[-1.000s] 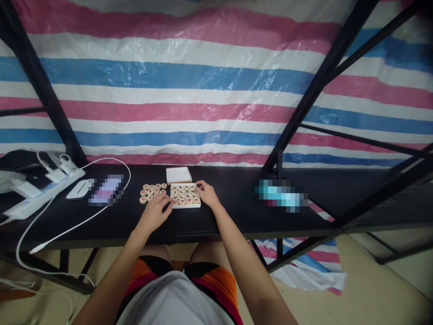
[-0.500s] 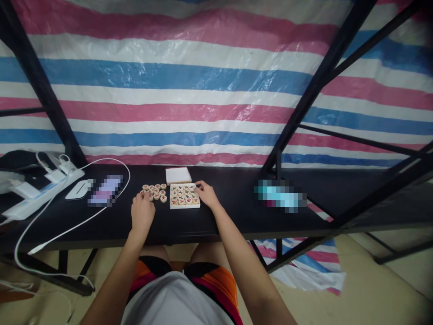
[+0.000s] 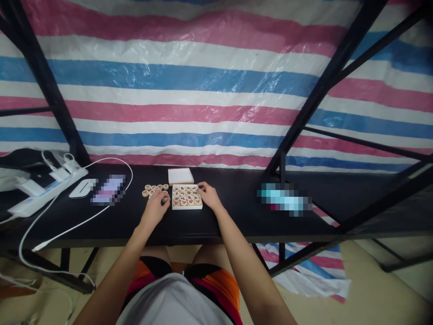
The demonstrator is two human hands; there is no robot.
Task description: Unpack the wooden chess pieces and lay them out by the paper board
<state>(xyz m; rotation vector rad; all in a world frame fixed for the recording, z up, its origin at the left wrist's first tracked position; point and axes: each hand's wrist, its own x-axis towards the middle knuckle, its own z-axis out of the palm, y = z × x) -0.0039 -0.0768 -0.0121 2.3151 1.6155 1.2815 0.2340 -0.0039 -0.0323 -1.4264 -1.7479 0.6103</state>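
A white box (image 3: 187, 208) filled with rows of round wooden Chinese chess pieces, some marked red and some black, sits in front of me on the black table. My right hand (image 3: 209, 197) grips its right edge, fingertips over the upper right corner. Left of the box lies a loose group of red-marked chess pieces (image 3: 153, 188), partly covered by my left hand (image 3: 156, 208). That hand is closed, thumb and fingers around one chess piece (image 3: 164, 200) at the group's right side. Behind the box rests its white lid (image 3: 180, 176).
On the left are a power strip (image 3: 43, 192) with plugs, a white flat device (image 3: 81, 188), a blurred phone (image 3: 108, 189) and a white cable (image 3: 72, 224). A blurred turquoise object (image 3: 284, 198) lies right. Black metal frame bars (image 3: 304, 106) stand before striped sheeting.
My left hand has moved right, from the middle of the loose pieces to the piece nearest the box. My right hand stays at the box edge. The view has shifted slightly.
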